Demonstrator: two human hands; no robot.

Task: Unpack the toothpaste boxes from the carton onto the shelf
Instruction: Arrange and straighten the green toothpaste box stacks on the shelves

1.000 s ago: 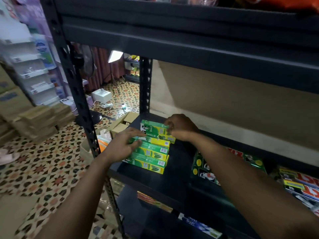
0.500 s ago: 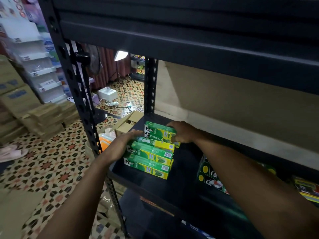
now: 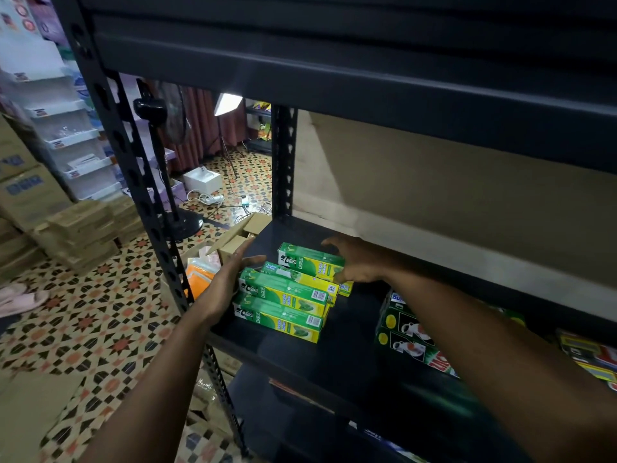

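Dim stockroom with a busy tiled floor [image 3: 100,312], looking into a black steel shelf [image 3: 334,362] at about waist level. So, what's new: half a second ago the right hand [image 3: 360,262] was wrapped round the rear box [image 3: 310,262], setting it down. Now it has let go. Its fingers are splayed and loose just behind that box, gripping nothing, though I can't tell if the thumb is still brushing the end of it.

The left hand [image 3: 230,282] hasn't really gone anywhere. It's flat, with straight fingers pressed against the left ends of the green and yellow Darlie toothpaste boxes [image 3: 283,299], squaring them up rather than holding any.

The boxes sit at the left front of the shelf, a small stack with the rear box lying just behind and partly on top, a bit skewed. Some dark green boxes [image 3: 407,335] sit well apart to the right.

My read: this batch is placed, and both hands are free for another. The open carton [image 3: 233,242] is on the floor just past the shelf's left edge, so that's probably the next reach. How much is left in it I can't see.
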